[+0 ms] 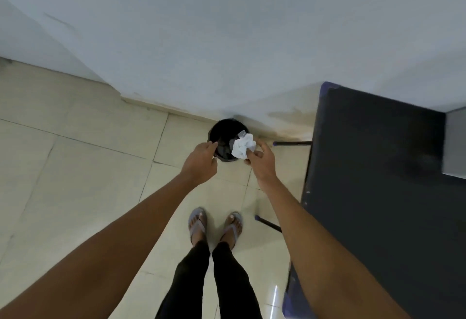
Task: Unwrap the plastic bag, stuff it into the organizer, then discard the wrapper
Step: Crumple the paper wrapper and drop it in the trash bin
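Observation:
A crumpled white wrapper (242,146) hangs over the right side of a round black bin (222,132) that stands on the floor against the wall. My right hand (262,162) pinches the wrapper's lower right edge with its fingertips, just above the bin's rim. My left hand (200,163) hovers over the bin's left rim, fingers loosely apart and holding nothing. The bin has a dark liner inside. Neither the organizer nor the plastic bag is in view.
A dark table (378,167) with thin black legs stands close on the right, its corner near the bin. The pale wall (227,41) runs behind the bin. My feet in sandals (214,228) stand on the cream floor tiles (75,167).

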